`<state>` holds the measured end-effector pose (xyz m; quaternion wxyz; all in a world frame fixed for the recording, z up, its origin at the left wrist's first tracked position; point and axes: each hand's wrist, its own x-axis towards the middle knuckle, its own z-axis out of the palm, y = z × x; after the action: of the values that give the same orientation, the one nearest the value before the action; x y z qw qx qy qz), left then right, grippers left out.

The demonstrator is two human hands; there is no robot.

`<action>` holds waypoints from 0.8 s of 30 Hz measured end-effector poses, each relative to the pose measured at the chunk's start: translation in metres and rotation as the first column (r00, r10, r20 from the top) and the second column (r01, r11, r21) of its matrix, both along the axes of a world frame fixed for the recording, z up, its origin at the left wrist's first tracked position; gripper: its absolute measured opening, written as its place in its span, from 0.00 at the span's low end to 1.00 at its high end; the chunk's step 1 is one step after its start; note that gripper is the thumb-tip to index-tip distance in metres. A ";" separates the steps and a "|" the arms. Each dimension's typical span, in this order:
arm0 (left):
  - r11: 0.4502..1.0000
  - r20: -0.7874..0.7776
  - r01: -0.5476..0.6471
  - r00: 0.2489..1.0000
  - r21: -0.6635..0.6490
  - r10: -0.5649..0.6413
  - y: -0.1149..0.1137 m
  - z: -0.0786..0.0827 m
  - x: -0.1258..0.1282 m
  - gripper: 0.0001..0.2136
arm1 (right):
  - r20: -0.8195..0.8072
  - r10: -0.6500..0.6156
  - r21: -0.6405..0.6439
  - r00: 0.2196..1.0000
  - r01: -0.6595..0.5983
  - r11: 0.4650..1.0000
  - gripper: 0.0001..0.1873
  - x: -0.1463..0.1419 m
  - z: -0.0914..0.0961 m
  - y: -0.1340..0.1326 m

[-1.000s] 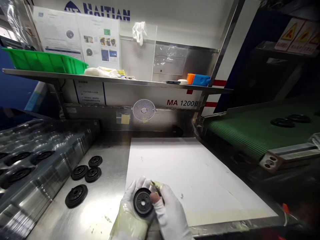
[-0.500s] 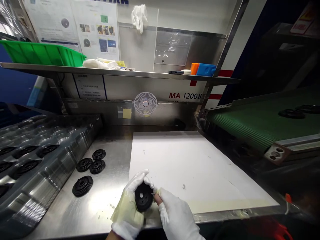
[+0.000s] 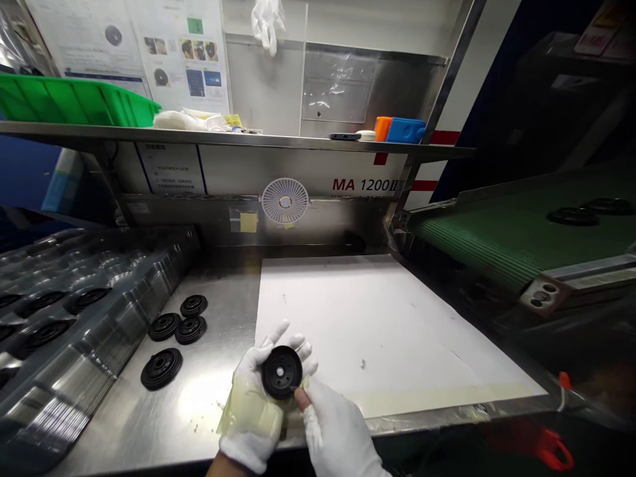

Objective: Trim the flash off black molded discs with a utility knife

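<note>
Gloved hands (image 3: 253, 417) around black molded disc (image 3: 281, 372)

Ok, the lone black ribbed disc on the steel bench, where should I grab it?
Pinch the outer rim of the black ribbed disc from above, fingers on opposite edges, coming in from the side of your left hand. It lies flat on the steel bench, ribbed face up, with bare steel around it, so the rim is free to reach.

Bright green plastic bin (image 3: 74, 105) is sitting up on a long steel shelf (image 3: 298, 142), small white mesh fan (image 3: 285, 201) is sitting below it, and a green belt conveyor (image 3: 497, 242) is sitting off to the right.
</note>
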<state>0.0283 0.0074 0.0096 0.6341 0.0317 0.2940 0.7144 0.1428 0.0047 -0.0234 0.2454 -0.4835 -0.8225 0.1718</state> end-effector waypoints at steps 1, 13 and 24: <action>0.999 0.010 0.037 0.999 0.009 -0.038 -0.001 0.000 -0.002 0.18 | -0.020 -0.003 -0.004 1.000 0.003 1.000 0.16 0.002 0.002 0.002; 0.983 0.075 -0.183 0.981 0.032 0.181 0.013 0.001 0.005 0.09 | -0.036 -0.066 0.081 0.997 0.069 0.994 0.16 -0.011 -0.013 -0.009; 0.992 0.084 -0.127 0.989 0.016 0.125 0.009 -0.001 -0.003 0.10 | -0.081 0.029 -0.088 0.996 -0.036 0.995 0.16 0.014 0.011 0.010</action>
<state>0.0255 0.0162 0.0084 0.5990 -0.0098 0.2613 0.7568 0.1571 0.0146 -0.0124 0.2533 -0.4733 -0.8112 0.2318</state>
